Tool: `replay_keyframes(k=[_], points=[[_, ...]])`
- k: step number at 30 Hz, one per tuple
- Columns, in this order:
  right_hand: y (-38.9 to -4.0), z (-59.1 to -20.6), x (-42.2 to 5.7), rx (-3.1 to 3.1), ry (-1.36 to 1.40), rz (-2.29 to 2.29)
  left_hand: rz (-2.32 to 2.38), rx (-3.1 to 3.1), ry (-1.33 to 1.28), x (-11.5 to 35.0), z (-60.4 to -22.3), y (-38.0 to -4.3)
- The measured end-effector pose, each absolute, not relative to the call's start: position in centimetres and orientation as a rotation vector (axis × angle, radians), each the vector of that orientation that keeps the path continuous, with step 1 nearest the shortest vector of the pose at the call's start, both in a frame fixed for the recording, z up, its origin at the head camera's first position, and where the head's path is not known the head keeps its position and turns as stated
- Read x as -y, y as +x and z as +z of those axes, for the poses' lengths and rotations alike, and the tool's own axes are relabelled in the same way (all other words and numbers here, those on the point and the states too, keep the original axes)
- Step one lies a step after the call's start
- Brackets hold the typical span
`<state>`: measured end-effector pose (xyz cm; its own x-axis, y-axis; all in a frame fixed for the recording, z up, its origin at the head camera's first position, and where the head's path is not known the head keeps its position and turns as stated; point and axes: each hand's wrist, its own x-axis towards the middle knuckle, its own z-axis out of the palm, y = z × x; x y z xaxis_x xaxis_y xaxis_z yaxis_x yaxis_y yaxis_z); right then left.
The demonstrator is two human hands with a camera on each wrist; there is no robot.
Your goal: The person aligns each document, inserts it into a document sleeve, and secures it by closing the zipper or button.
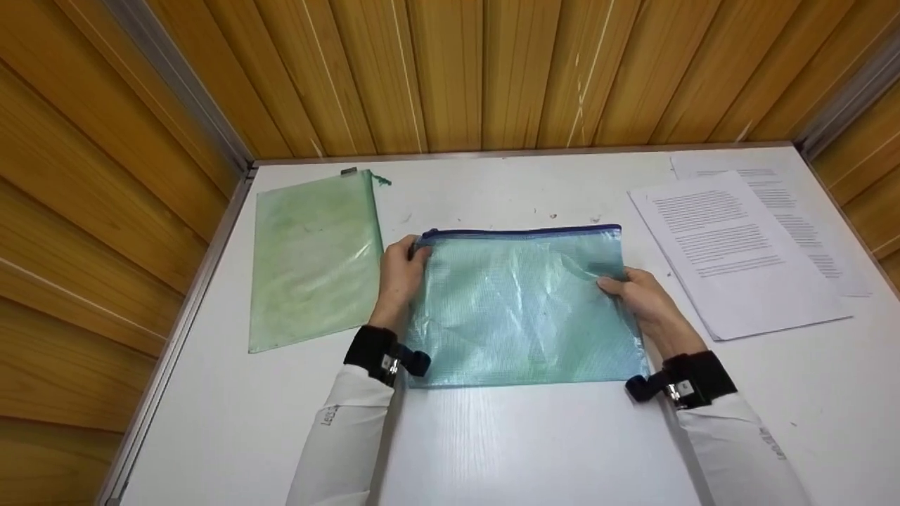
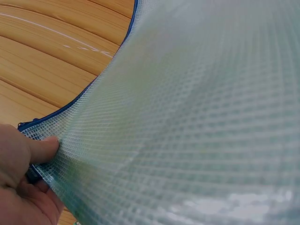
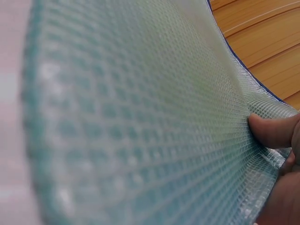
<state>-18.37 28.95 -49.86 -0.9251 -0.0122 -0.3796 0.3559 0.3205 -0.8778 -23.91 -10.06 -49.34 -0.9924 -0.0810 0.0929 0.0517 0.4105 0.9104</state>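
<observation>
Both hands hold a translucent blue-green mesh zipper pouch [image 1: 520,309] spread out in front of the person, its dark blue zipper [image 1: 524,232] along the far edge. The left hand [image 1: 402,274] pinches its upper left corner, thumb on top, beside the zipper's end. On the opposite side the right hand [image 1: 647,299] pinches the right edge, a little below the zipper corner. Both wrist views show the mesh grid up close, with the left thumb [image 2: 44,149] and the right thumb [image 3: 272,130] pressed onto it. Fingers under the pouch are mostly hidden.
A green zipper pouch [image 1: 316,267] lies flat on the white table [image 1: 204,422] at the left. To the right are printed paper sheets [image 1: 738,253], with another printed sheet [image 1: 808,218] partly beneath them. Wood-patterned walls [image 1: 520,77] border the table's back and sides.
</observation>
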Motion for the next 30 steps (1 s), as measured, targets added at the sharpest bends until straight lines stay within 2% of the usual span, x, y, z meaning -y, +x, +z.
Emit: replay_keyframes(k=[4, 9, 12, 19, 30], points=[[-18.5, -49.6, -29.3, -2.265, 0.331, -1.656, -1.583, 2.507, -0.010, 10.2, -51.4, -25.1], [-18.5, -49.2, -29.4, -2.314, 0.398, -1.655, -1.506, 2.442, -0.059, 9.7, -52.0, -25.6], [-18.5, -49.1, -29.3, -2.362, 0.442, -1.623, -1.476, 2.397, -0.136, 9.3, -50.8, -24.6], [-19.1, -48.5, -28.8, -2.546, 0.450, -1.462, -1.321, 2.377, -0.357, 7.5, -44.9, -20.7], [-19.7, -48.0, -28.3, -2.734, 0.316, -1.187, -0.848, 2.277, -0.884, 6.0, -43.9, -18.9]])
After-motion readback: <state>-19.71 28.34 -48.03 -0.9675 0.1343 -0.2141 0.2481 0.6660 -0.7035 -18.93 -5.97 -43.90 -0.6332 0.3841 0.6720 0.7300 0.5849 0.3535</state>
